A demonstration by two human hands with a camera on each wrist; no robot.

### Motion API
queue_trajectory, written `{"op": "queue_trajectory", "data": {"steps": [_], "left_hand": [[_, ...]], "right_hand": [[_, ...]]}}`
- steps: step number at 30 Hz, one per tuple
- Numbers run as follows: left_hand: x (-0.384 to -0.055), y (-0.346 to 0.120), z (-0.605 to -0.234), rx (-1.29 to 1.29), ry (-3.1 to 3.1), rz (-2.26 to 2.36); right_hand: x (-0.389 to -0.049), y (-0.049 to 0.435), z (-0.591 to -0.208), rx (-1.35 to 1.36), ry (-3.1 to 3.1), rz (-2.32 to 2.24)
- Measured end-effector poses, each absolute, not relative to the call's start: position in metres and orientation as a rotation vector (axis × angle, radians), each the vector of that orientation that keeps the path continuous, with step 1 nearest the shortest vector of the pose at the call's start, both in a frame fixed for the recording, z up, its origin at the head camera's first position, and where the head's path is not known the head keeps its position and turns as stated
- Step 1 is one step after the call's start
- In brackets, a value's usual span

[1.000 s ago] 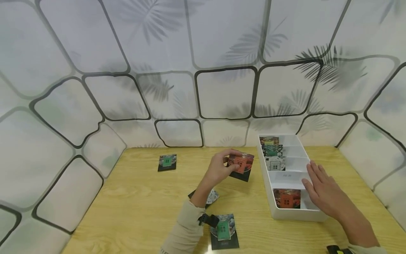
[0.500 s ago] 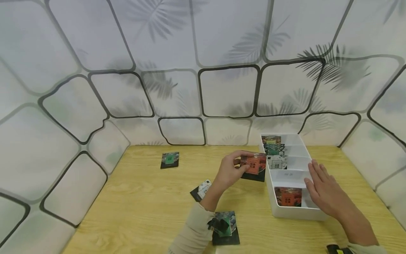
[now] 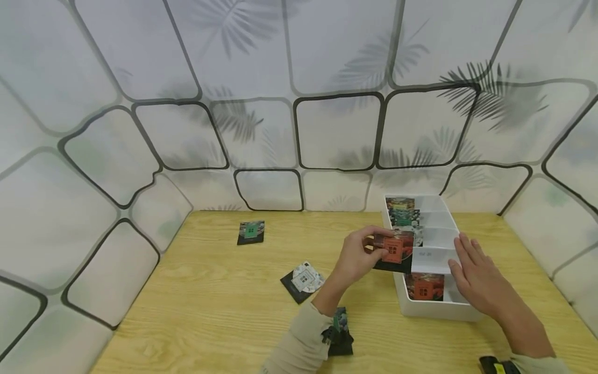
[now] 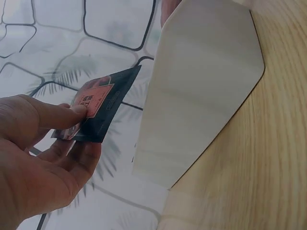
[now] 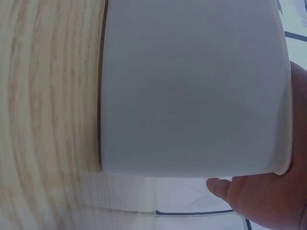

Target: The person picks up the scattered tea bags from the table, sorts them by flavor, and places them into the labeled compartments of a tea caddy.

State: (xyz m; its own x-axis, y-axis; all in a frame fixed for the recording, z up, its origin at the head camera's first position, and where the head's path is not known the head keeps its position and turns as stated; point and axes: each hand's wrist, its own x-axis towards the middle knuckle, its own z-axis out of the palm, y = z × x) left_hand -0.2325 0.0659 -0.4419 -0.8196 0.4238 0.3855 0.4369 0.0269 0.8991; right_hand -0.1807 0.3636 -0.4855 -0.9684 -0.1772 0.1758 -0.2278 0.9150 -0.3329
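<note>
A red packet (image 3: 394,253) is held clear of the table (image 3: 224,291), above the left rim of the white box (image 3: 439,311); a gap to the box wall is shown in the left wrist view. It is pinched near one side edge by the left hand (image 3: 357,257), with the thumb laid on the printed face and the fingers curled behind. The right hand (image 3: 478,275) is laid along the box's right rim, its fingers extended and nothing grasped.

The packet is judged light, thin and mildly stiff; no sag is observed. The surface appears smooth, so slipping is considered possible under a slack pinch. Breakage is rated unlikely, creasing more likely. Contents cannot be determined. The side edge is assessed as the proper hold, since the lower and opposite edges are left free.
</note>
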Motion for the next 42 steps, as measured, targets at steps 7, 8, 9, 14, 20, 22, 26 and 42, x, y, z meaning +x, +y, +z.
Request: {"op": "queue_trajectory", "data": {"steps": [7,8,9,14,20,22,26,42], "left_hand": [[-0.230,0.079,-0.445,-0.926,-2.223,-2.013],[-0.230,0.082,-0.445,-0.929,-2.217,-2.023],[-0.229,0.084,-0.446,-0.933,-2.213,-2.030],[-0.221,0.100,-0.449,-0.948,-2.194,-2.034],[-0.212,0.116,-0.450,-0.938,-2.196,-1.999],[-0.211,0.119,-0.450,-0.944,-2.196,-1.958],[-0.207,0.124,-0.452,-0.953,-2.220,-1.849],[-0.201,0.122,-0.469,-1.079,-2.265,-1.694]], "right_hand": [[-0.179,0.363,-0.483,0.292,-2.974,0.536],[-0.179,0.362,-0.483,0.293,-2.973,0.538],[-0.179,0.363,-0.482,0.296,-2.968,0.537],[-0.180,0.363,-0.484,0.322,-2.919,0.543],[-0.181,0.364,-0.486,0.325,-2.911,0.541],[-0.181,0.365,-0.486,0.328,-2.908,0.536],[-0.183,0.367,-0.488,0.337,-2.887,0.527],[-0.182,0.366,-0.487,0.367,-2.854,0.530]]}}
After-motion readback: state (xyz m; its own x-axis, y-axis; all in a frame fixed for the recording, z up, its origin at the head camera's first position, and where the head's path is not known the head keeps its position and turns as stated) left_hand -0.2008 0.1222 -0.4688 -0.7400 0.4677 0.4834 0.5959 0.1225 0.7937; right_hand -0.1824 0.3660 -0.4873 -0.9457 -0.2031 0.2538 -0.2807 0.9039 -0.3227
